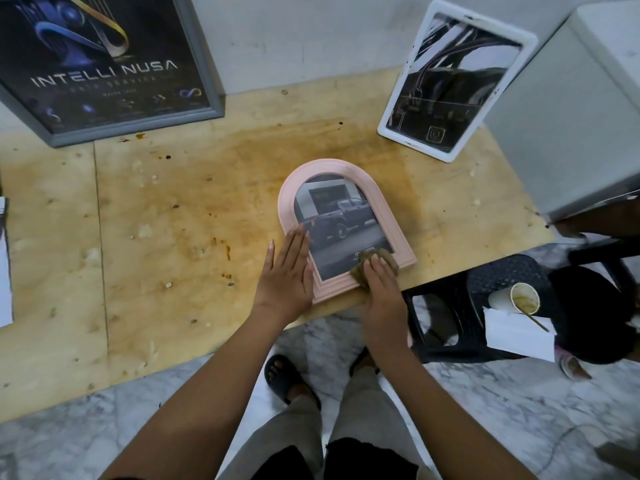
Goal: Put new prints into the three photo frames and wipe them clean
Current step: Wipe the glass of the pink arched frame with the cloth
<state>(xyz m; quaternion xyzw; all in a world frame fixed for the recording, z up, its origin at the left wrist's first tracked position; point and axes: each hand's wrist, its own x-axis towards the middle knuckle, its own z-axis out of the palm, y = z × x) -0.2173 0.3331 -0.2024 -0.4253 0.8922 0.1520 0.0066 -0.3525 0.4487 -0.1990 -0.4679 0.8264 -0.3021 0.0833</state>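
A pink arched photo frame (pixel 388 216) lies flat near the front edge of the wooden table (pixel 173 220), holding a print of a dark pickup truck. My left hand (pixel 287 271) rests flat with straight fingers on the frame's left border. My right hand (pixel 381 289) presses a brown cloth (pixel 360 268) onto the frame's lower right corner. A white rectangular frame (pixel 453 81) with a dark print leans against the wall at the back right. A large grey frame (pixel 104 64) with a dark poster leans at the back left.
A grey box (pixel 581 116) stands at the table's right end. A black plastic chair (pixel 485 306) to the right carries a used paper cup (pixel 523 297) and white paper (pixel 516 336). Paper sheets (pixel 3 271) lie at the left edge. The tabletop is stained.
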